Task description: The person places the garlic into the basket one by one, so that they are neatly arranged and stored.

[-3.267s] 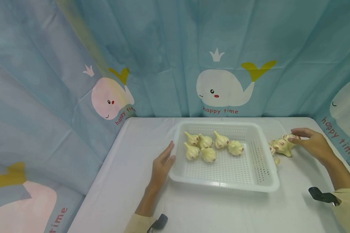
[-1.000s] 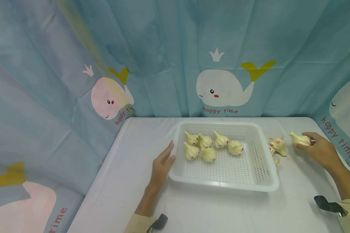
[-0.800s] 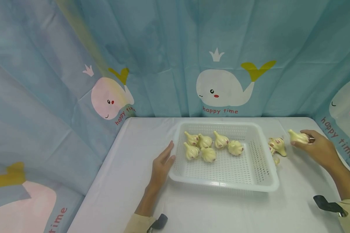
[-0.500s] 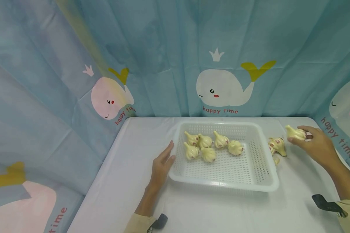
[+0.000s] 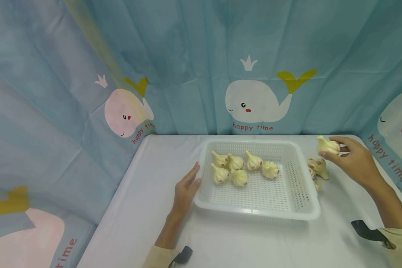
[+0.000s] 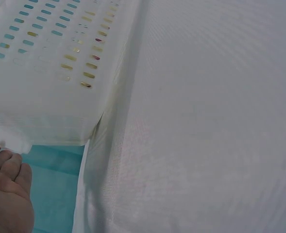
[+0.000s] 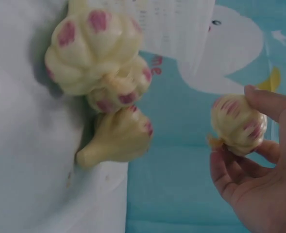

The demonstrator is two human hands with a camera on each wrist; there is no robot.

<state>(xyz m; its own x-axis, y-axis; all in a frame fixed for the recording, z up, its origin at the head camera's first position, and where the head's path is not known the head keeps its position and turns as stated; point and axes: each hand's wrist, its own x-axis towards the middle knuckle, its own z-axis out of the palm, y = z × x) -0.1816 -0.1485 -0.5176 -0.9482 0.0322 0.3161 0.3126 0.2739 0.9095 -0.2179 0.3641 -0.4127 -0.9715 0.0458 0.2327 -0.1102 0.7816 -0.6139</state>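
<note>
Right hand (image 5: 355, 160) pinching a garlic bulb (image 5: 329, 146) above the tabletop (image 5: 160, 175) near its far right corner, loose bulbs (image 5: 319, 169) just right of a basket (image 5: 254, 213), six bulbs (image 5: 253, 162) inside toward its far edge, left hand (image 5: 185, 190) with relaxed fingers against its left side.

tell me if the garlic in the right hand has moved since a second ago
Yes: in the head view, the garlic in the right hand has shifted left and up the picture, closer to the basket, which has stayed put.
</note>
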